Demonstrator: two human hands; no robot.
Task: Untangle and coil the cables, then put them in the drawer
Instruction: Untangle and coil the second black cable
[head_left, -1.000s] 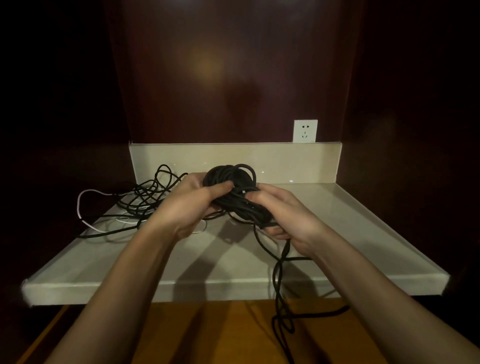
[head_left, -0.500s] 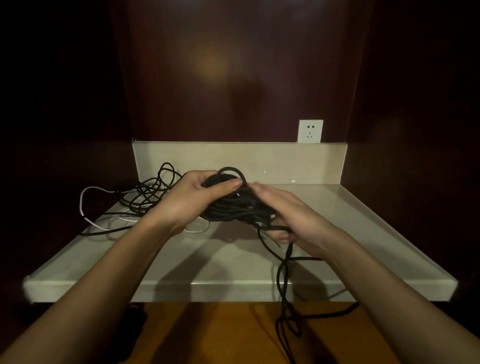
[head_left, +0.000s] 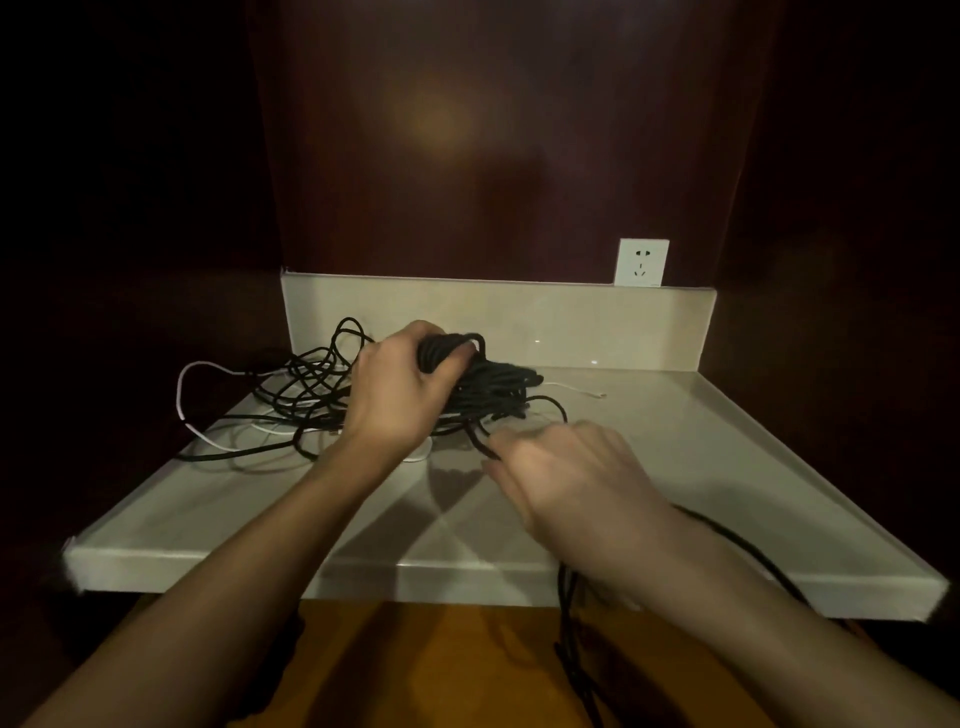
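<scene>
A thick black cable wound into a coil (head_left: 498, 384) lies on the pale stone counter (head_left: 701, 467). My left hand (head_left: 405, 395) grips the coil's left end from above, fingers curled round the loops. My right hand (head_left: 571, 467), motion-blurred, is nearer me and to the right of the coil. A loose strand of the same black cable (head_left: 480, 444) enters between its thumb and fingers. The strand runs on under my wrist and hangs over the counter's front edge (head_left: 569, 613). A tangle of thin black and white cables (head_left: 301, 395) lies behind my left hand.
A white wall socket (head_left: 641, 262) sits above the counter's back ledge. One white cable end (head_left: 597, 395) lies right of the coil. Dark wood panels close in both sides and the back. Below the counter's front edge is an orange wooden surface (head_left: 441, 665).
The coil was lowered onto the counter. My right hand left the coil and drew back toward me along the loose strand. My left hand shifted to grip the coil from above.
</scene>
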